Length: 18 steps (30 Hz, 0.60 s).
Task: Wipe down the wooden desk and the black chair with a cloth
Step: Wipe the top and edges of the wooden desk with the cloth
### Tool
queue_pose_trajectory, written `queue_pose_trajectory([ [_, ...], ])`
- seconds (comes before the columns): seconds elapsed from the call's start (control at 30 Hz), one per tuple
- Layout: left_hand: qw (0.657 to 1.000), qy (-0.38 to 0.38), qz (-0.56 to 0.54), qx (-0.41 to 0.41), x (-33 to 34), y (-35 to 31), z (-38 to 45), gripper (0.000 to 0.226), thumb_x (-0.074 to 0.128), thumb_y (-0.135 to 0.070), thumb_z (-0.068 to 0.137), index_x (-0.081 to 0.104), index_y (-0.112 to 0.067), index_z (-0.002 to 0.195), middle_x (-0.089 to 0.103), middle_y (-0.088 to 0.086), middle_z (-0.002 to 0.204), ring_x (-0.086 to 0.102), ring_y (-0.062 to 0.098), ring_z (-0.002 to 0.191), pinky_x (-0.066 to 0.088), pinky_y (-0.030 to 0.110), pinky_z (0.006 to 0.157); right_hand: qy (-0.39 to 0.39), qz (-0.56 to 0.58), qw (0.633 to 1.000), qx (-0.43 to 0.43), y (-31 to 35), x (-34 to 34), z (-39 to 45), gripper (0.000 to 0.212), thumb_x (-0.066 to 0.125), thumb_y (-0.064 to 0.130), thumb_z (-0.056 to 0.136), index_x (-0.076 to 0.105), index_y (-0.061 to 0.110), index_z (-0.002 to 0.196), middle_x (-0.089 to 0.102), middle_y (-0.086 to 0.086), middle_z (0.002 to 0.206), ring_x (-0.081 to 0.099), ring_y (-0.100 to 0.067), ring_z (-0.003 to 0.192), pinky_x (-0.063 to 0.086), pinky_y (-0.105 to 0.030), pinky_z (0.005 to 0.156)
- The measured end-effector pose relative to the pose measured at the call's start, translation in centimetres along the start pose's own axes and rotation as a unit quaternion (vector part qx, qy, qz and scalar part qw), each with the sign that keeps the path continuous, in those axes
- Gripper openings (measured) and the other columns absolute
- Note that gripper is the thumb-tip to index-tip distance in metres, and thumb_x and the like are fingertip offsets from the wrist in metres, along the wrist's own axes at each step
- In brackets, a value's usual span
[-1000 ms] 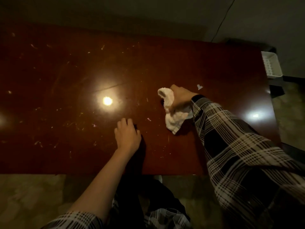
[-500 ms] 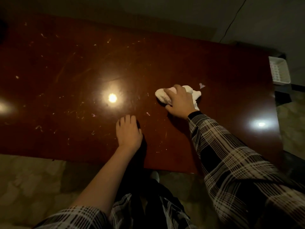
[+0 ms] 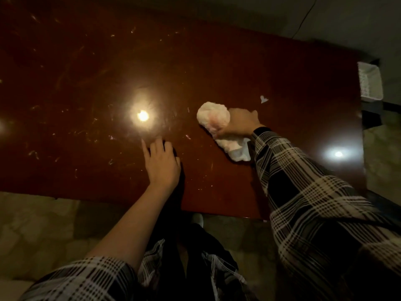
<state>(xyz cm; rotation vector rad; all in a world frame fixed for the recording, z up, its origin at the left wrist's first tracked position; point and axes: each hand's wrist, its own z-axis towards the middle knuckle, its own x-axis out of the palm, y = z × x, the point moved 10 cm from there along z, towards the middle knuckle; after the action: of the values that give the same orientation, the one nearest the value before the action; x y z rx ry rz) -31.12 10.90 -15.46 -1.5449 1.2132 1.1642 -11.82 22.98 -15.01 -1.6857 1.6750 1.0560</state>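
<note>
The dark red wooden desk (image 3: 86, 72) fills the upper part of the head view, its glossy top marked with pale scratches and smears. A crumpled white cloth (image 3: 213, 118) lies on the desk right of centre, and my right hand (image 3: 240, 122) grips it with the fingers curled into the fabric; a tail of cloth trails back under my wrist. My left hand (image 3: 161, 164) rests flat on the desk near the front edge, fingers straight. The black chair is not in view.
A small white scrap (image 3: 263, 99) lies on the desk beyond the cloth. A white perforated basket (image 3: 370, 83) sits just past the desk's right edge. Pale tiled floor (image 3: 32, 224) shows below the front edge. Two ceiling lights reflect in the desktop.
My right hand has swept the cloth back to the left and turned, so the cloth now leads the hand again. My left hand has stayed planted on the desk.
</note>
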Motion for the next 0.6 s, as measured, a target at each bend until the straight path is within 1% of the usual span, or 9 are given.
queue_pose_trajectory([
  [0.07,1.0,0.006,-0.004,-0.012,0.4,-0.1,-0.1,0.031,0.055,-0.027,0.089,0.051,-0.008,0.113,0.037,0.016,0.141,0.034,0.03,0.131,-0.005,0.049,0.115,-0.085,-0.112,0.988,-0.064,1.9,-1.7,-0.4,0.057,0.069,0.057,0.07,0.054,0.017,0.107,0.056,-0.005,0.105,0.051,-0.026,0.102,0.029,-0.043,0.092],
  [0.13,1.0,0.005,-0.003,-0.021,0.7,-0.2,-0.1,0.03,0.055,-0.027,0.089,0.051,-0.008,0.112,0.034,0.017,0.144,0.031,0.03,0.134,-0.008,0.049,0.114,-0.159,-0.153,0.97,-0.1,3.3,-3.8,-0.6,0.057,0.068,0.046,0.074,0.05,0.014,0.117,0.054,-0.009,0.117,0.049,-0.03,0.109,0.027,-0.045,0.097],
  [0.17,1.0,0.003,-0.006,-0.023,0.7,-0.3,-0.1,0.03,0.055,-0.027,0.089,0.051,-0.008,0.111,0.033,0.018,0.145,0.03,0.031,0.134,-0.007,0.049,0.114,-0.19,-0.17,0.961,-0.106,3.6,-4.7,-0.6,0.054,0.067,0.038,0.076,0.048,0.013,0.119,0.054,-0.01,0.117,0.05,-0.031,0.109,0.026,-0.045,0.099],
  [0.23,1.0,0.0,-0.012,-0.026,0.8,-0.4,0.0,0.029,0.055,-0.026,0.089,0.051,-0.006,0.11,0.033,0.019,0.145,0.03,0.032,0.134,-0.006,0.05,0.114,-0.219,-0.211,0.947,-0.104,3.6,-5.1,-0.5,0.054,0.066,0.03,0.078,0.042,0.011,0.122,0.056,-0.012,0.115,0.052,-0.032,0.107,0.026,-0.047,0.101],
  [0.27,1.0,-0.001,-0.014,-0.028,0.8,-0.4,0.0,0.029,0.055,-0.025,0.089,0.051,-0.005,0.11,0.033,0.02,0.144,0.029,0.033,0.134,-0.006,0.05,0.114,-0.212,-0.223,0.946,-0.099,3.2,-4.3,-0.3,0.059,0.066,0.034,0.079,0.039,0.011,0.126,0.055,-0.012,0.116,0.052,-0.033,0.106,0.027,-0.047,0.101],
  [0.33,0.999,-0.002,-0.017,-0.036,0.8,-0.4,0.0,0.028,0.055,-0.023,0.089,0.052,-0.005,0.109,0.034,0.021,0.144,0.029,0.033,0.134,-0.005,0.051,0.115,-0.18,-0.197,0.96,-0.084,2.0,-1.8,-0.3,0.069,0.057,0.057,0.083,0.036,0.014,0.133,0.053,-0.013,0.119,0.051,-0.032,0.107,0.032,-0.047,0.094],
  [0.4,0.999,-0.003,-0.019,-0.047,0.9,-0.4,0.1,0.027,0.054,-0.022,0.088,0.053,-0.004,0.108,0.035,0.02,0.143,0.03,0.033,0.134,-0.003,0.051,0.116,-0.182,-0.116,0.975,-0.059,0.9,-0.4,-0.8,0.069,0.045,0.067,0.085,0.04,0.018,0.132,0.051,-0.012,0.118,0.048,-0.031,0.105,0.034,-0.045,0.087],
  [0.53,0.999,-0.012,-0.021,-0.047,1.0,-0.5,0.0,0.027,0.054,-0.022,0.087,0.053,-0.005,0.108,0.035,0.02,0.143,0.029,0.032,0.135,-0.005,0.05,0.115,-0.204,0.016,0.978,-0.043,0.8,1.3,-3.2,0.05,0.046,0.059,0.089,0.051,0.018,0.116,0.056,-0.006,0.104,0.051,-0.026,0.094,0.033,-0.04,0.078],
  [0.6,0.999,-0.012,-0.018,-0.045,0.9,-0.4,-0.3,0.028,0.053,-0.023,0.088,0.053,-0.006,0.11,0.034,0.018,0.144,0.028,0.031,0.136,-0.007,0.049,0.114,-0.182,0.012,0.979,-0.088,2.2,3.8,-5.4,0.042,0.051,0.05,0.09,0.052,0.018,0.117,0.056,-0.005,0.105,0.05,-0.026,0.094,0.03,-0.038,0.077],
])
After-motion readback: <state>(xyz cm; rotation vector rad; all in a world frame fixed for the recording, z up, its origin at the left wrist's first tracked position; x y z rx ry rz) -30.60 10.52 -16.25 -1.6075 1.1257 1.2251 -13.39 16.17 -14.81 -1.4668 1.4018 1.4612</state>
